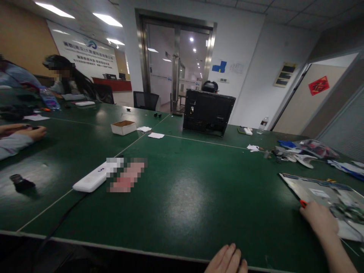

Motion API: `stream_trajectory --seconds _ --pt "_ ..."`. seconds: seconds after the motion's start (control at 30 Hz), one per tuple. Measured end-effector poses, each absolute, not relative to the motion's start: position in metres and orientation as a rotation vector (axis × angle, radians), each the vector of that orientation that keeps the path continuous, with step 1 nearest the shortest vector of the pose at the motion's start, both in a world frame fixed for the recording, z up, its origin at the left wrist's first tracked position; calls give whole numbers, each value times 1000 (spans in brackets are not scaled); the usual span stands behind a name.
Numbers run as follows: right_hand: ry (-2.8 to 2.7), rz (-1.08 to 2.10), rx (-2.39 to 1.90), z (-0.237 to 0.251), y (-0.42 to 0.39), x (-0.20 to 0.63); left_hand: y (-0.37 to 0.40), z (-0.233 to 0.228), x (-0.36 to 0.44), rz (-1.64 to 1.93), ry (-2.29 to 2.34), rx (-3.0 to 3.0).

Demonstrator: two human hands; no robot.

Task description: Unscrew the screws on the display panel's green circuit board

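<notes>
Head view: the right hand (320, 219) rests on the near left corner of a flat grey panel (327, 193) lying at the right edge of the green table (182, 197), its grip closed on a small red-handled tool (303, 203) whose tip alone shows. The panel's long axis runs from near the hand away to the right, with a circuit board on its near part; no writing on it can be read. The left hand (227, 261) lies at the table's near edge, fingers flat and loosely spread, gripping nothing. A white bar (91, 180) to the left bears a blue "5". An open cardboard box (123, 127) stands farther back; its contents cannot be told. A black chassis (207, 112) stands upright beyond the middle. A red sign (319, 85) hangs on the right door, its character unreadable
</notes>
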State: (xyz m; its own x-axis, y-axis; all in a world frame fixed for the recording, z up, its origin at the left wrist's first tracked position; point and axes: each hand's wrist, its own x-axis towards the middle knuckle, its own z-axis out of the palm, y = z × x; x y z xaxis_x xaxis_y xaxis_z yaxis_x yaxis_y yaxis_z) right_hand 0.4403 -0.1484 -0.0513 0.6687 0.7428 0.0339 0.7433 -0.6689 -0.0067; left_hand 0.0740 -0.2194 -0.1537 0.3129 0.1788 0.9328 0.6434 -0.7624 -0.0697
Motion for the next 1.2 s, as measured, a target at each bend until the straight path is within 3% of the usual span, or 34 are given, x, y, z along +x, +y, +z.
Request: stream_trajectory --seconds 0.3,0.5,0.67,0.93,1.2 --pt "-1794 -173 -2700 -49 -173 298 -219 -145 68 -1453 -741 -2354" --pt "-1985 -145 -2387 -52 -194 214 -211 -82 30 -1155 -1027 -2961" --pt "-2143 42 -2219 -46 -202 146 -188 -32 -7 -1202 -1394 -3032" --pt "-2394 532 -1796 -27 -202 62 -144 -17 -39 -1101 -1710 -3134" --pt "-2701 537 -1306 -26 -205 18 -126 -22 -60 -968 -2084 -3176"
